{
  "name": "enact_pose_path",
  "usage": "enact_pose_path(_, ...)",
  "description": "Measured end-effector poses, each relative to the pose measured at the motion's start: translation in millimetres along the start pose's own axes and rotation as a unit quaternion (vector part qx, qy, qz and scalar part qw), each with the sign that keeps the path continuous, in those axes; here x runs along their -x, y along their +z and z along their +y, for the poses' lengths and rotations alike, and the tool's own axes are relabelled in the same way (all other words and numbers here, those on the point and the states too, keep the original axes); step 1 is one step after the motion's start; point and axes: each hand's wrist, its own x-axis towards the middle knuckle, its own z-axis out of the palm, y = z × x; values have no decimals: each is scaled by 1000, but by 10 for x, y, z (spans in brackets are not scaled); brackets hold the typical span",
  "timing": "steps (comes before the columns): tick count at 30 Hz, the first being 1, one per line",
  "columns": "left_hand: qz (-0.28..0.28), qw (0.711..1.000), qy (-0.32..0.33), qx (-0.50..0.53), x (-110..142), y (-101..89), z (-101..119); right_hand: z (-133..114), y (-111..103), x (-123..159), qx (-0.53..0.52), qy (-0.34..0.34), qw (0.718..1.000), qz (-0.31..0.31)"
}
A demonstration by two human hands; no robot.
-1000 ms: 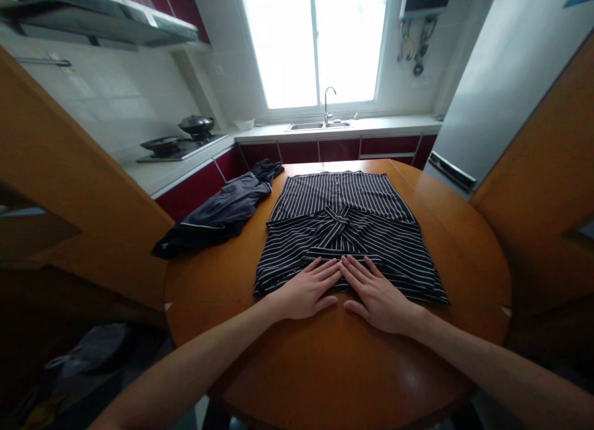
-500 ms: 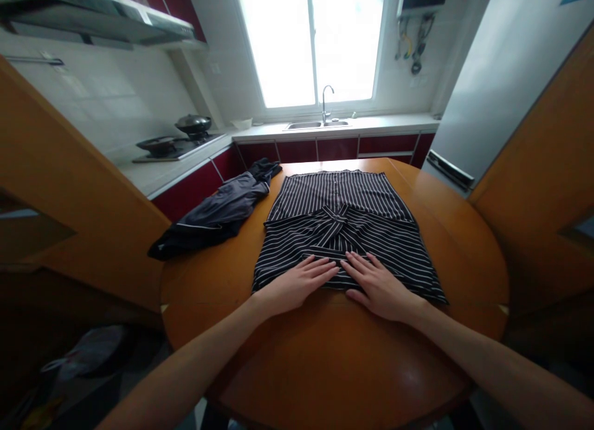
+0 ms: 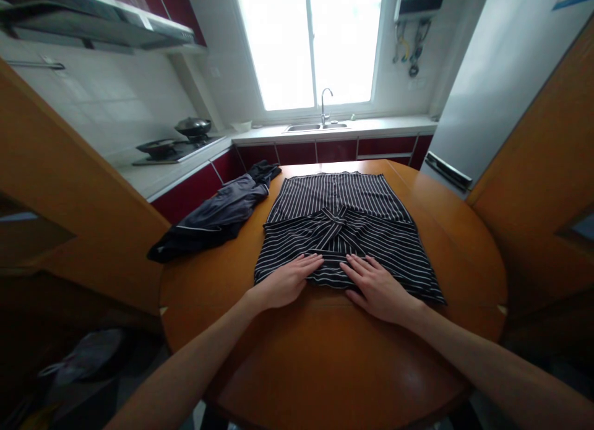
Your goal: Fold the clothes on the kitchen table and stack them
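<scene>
A black shirt with white stripes (image 3: 341,192) lies folded flat on the round wooden table (image 3: 343,368). Its sleeves appear to be laid across the front, crossing near the middle. My left hand (image 3: 286,283) rests palm down on the shirt's near edge, left of centre, fingers stretched out. On the same edge, right of centre, my right hand (image 3: 378,288) lies flat with its fingers a little apart and its thumb toward the table. Striped cloth shows between the two hands. Neither hand grips anything.
Left of the shirt, a dark grey and black garment (image 3: 216,213) lies rumpled, partly over the table's edge. Beyond the table are a counter with a sink (image 3: 304,127), a stove (image 3: 176,150) with pans, and a fridge (image 3: 468,90). Wooden panels flank both sides.
My left hand has slid left along the shirt's near edge, away from my right hand, so the gap between them has widened. My right hand has barely moved.
</scene>
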Motion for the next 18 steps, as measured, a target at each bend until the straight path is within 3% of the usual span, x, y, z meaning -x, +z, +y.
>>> enact_pose_path(8,-7,995,-50,85,-54,-72,-48,-65,47,-68,13,28,999,23)
enact_pose_path(14,-10,993,-32,110,-40,-97,-80,24,-16,-63,24,21,1000,3)
enact_pose_path(18,-22,997,-16,66,24,-77,-78,106,-49,17,43,2,999,-4)
